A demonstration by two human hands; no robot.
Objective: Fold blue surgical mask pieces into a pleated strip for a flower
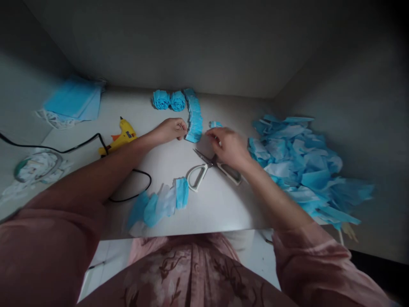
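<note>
My left hand point(171, 129) is closed in a pinch at the lower end of a long blue pleated strip point(194, 115) that runs up the table. My right hand point(227, 147) lies just right of that strip, fingers curled, next to a small blue scrap point(214, 124); what it holds, if anything, is hidden. Two rolled blue rosettes point(168, 100) sit at the strip's far end. Scissors with white handles point(207, 168) lie partly under my right hand. Another blue and white strip point(161, 204) lies near the front edge.
A yellow glue gun point(122, 135) with a black cord point(64, 149) lies at the left. A stack of blue sheets point(75, 101) is at the far left, and a large heap of blue cuttings point(303, 166) at the right. White elastic loops point(36, 167) lie at the left edge.
</note>
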